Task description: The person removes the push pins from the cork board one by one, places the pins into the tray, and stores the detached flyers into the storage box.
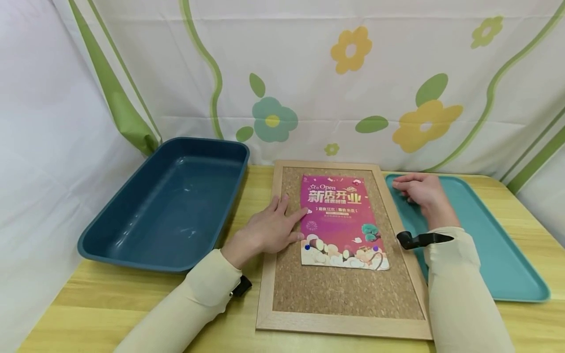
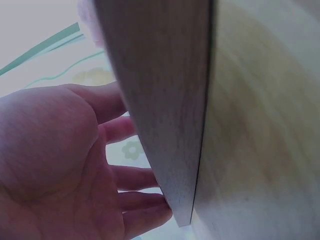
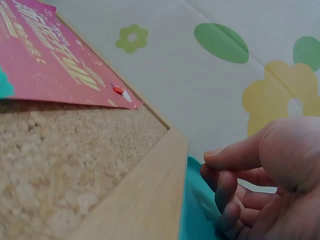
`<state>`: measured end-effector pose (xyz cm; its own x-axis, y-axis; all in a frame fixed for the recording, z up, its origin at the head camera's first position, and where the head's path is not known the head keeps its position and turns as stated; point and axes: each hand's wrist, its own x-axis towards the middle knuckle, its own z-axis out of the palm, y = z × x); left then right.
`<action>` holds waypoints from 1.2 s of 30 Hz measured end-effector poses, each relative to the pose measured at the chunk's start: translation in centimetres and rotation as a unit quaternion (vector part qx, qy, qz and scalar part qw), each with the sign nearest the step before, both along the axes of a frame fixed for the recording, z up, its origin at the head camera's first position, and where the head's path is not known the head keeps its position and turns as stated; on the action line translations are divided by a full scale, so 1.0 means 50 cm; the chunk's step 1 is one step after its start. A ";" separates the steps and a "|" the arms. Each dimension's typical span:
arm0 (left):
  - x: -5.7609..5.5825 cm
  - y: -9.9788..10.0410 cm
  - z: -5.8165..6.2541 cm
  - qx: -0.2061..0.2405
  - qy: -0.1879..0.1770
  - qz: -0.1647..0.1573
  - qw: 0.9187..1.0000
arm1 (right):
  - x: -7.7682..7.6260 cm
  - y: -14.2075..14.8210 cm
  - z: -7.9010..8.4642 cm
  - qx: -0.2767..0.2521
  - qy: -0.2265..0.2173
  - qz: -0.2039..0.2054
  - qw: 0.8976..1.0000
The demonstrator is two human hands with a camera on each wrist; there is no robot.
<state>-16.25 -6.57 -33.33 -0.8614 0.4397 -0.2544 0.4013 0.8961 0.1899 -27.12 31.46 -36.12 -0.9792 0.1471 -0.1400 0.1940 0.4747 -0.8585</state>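
A pink-purple poster (image 1: 337,223) lies on a wood-framed cork board (image 1: 344,294). In the head view, blue pins (image 1: 307,247) mark its lower corners, and a red pin (image 3: 117,89) is near its upper right corner in the right wrist view. My left hand (image 1: 271,228) rests with spread fingers across the board's left frame, fingertips at the poster's left edge. Over the upper left of the teal tray (image 1: 494,245), my right hand (image 1: 419,193) has curled fingers, the thumb meeting the index finger. No object shows between those fingertips.
A deep blue basin (image 1: 176,206) stands left of the board on the wooden table (image 1: 110,304). Behind everything hangs a white flowered curtain (image 1: 309,73). The tray lies directly beside the board's right frame.
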 end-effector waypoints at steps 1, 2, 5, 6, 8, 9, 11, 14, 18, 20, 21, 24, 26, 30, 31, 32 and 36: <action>0.000 0.000 0.000 -0.001 -0.001 0.000 1.000 | 0.000 0.001 -0.002 0.000 -0.001 -0.003 1.000; 0.000 0.001 0.001 -0.001 -0.002 0.000 1.000 | 0.000 0.002 -0.003 0.000 -0.002 -0.006 1.000; 0.000 0.001 0.001 -0.003 -0.003 0.001 1.000 | 0.001 0.002 -0.005 0.001 -0.008 -0.014 1.000; 0.000 0.001 0.001 -0.003 -0.004 0.001 1.000 | 0.001 0.002 -0.006 0.001 -0.010 -0.015 1.000; -0.001 0.001 0.001 -0.003 -0.005 0.001 1.000 | 0.001 0.001 -0.007 0.002 -0.013 -0.016 1.000; -0.002 0.002 0.001 -0.003 -0.006 0.001 1.000 | 0.001 0.001 -0.007 0.003 -0.014 -0.017 1.000; -0.002 0.001 0.001 -0.002 -0.006 0.002 1.000 | 0.000 0.002 -0.008 0.003 -0.015 -0.022 1.000; -0.002 0.001 0.001 -0.001 -0.005 0.003 1.000 | 0.000 0.003 -0.010 -0.001 -0.017 -0.029 0.999; -0.002 0.002 0.001 0.000 -0.006 0.003 1.000 | 0.000 0.008 -0.011 -0.008 -0.023 -0.030 0.999; -0.002 0.002 0.000 0.001 -0.008 0.004 1.000 | -0.001 0.010 -0.013 -0.007 -0.024 -0.025 0.999; -0.002 0.001 0.000 0.001 -0.009 0.004 1.000 | -0.002 0.010 -0.014 -0.008 -0.025 -0.023 0.999; -0.003 0.003 0.001 0.003 -0.009 0.003 1.000 | -0.001 0.015 -0.014 -0.013 -0.027 -0.024 0.999; -0.003 0.002 0.001 0.003 -0.010 0.004 1.000 | -0.001 0.015 -0.014 -0.022 -0.031 -0.027 0.999; -0.002 0.001 0.002 0.007 -0.013 0.008 1.000 | -0.001 0.015 -0.014 -0.048 -0.039 -0.035 0.997; -0.002 0.001 0.003 0.008 -0.013 0.009 1.000 | -0.001 0.014 -0.013 -0.053 -0.040 -0.037 0.997; -0.002 0.001 0.002 0.008 -0.013 0.009 1.000 | -0.002 0.015 -0.013 -0.055 -0.043 -0.037 0.997; -0.002 0.002 0.000 0.007 -0.012 0.009 1.000 | -0.004 0.018 -0.010 -0.057 -0.048 -0.035 0.997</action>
